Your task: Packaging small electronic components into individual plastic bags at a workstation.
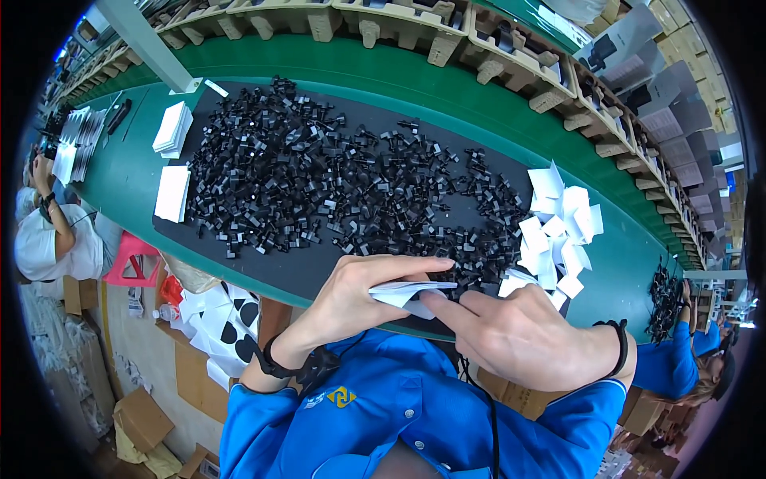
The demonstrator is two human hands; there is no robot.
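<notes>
Close to my chest, at the near edge of the bench, my left hand (351,297) grips a small folded white paper (399,294) between thumb and fingers. My right hand (523,339) meets it from the other side, its fingers curled and the index finger pressed against the paper's lower part. A greyish flap shows under that fingertip; I cannot make out whether it is paper or film. Just beyond both hands, a broad heap of small black plastic parts (311,172) covers a dark mat (275,270). Loose folded white papers (558,235) lie piled at the heap's right.
Two stacks of white sheets (171,194) sit left of the heap, near a grey post (152,48). Behind runs a green conveyor (263,54) with cardboard pulp trays (399,28). Co-workers sit left (60,243) and right (666,367). A pink stool (132,262) stands left below.
</notes>
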